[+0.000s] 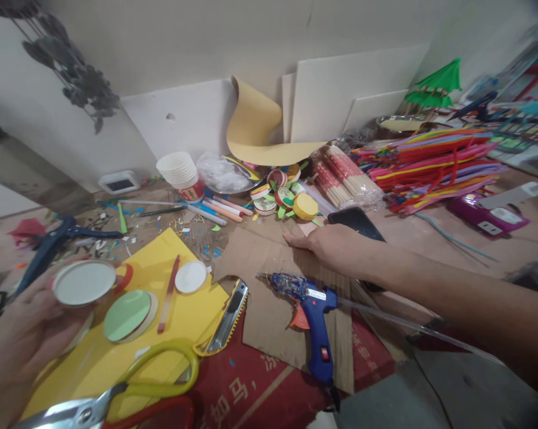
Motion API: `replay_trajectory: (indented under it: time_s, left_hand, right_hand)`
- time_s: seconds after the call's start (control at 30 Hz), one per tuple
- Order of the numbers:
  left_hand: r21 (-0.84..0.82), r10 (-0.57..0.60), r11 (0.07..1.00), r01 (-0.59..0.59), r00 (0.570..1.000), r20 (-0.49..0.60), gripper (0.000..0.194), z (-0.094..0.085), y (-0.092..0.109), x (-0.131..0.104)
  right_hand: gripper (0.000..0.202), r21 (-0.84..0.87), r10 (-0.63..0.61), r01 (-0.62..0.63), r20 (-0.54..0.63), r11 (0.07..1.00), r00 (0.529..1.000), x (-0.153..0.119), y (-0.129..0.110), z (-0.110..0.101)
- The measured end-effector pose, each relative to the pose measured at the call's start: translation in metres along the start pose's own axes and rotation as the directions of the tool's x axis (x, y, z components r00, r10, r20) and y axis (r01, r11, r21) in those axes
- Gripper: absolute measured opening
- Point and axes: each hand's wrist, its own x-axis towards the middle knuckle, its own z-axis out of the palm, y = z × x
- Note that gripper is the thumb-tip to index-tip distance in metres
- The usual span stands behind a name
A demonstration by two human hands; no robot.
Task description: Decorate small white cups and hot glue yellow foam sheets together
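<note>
Our hands are set apart: the left hand [36, 328] is curled about a round white-topped piece [84, 283], while the right hand [331, 241] reaches across with a finger stretched out over the cardboard [264, 310]; whether that hand has hold of anything, we cannot tell. As we judge it, we are steadying the round piece on one side while reaching out on the other. The piece is above the left part of a yellow sheet [161, 247], its flat face turned up; being round, that face has no long axis, but a red-orange loop [126, 277] beside it lies to the right. Bringing anything to it calls for a steady hold that keeps our fingers off its face. Rightward on the sheet come a green disc [126, 316], a red pen [168, 295] pointing away from us and a white disc [190, 277], with yellow-handled scissors [159, 391] nearer us. Next is a utility knife [228, 316], slanting away to the right. On the cardboard lies a blue glue gun [317, 325], nozzle to the left and handle towards us; reaching for it calls for keeping clear of that tip. Just beside our right hand is a dark phone [355, 220].
</note>
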Motion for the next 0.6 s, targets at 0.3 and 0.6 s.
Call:
replay_trajectory:
  time_s: [0.3, 0.6]
  left_hand:
    - [0.020, -0.009, 1.000, 0.008, 0.999, 0.033, 0.087, -0.0033, -0.0017, 0.0040]
    - [0.009, 0.003, 1.000, -0.003, 0.999, 0.053, 0.084, 0.0025, -0.0004, -0.0005]
  right_hand:
    - [0.075, -0.019, -0.001, 0.001, 0.009, 1.000, 1.000, 0.0001, -0.0016, -0.0013]
    - [0.072, 0.031, 0.028, -0.028, -0.009, 0.999, 1.000, -0.0061, 0.0011, 0.0010]
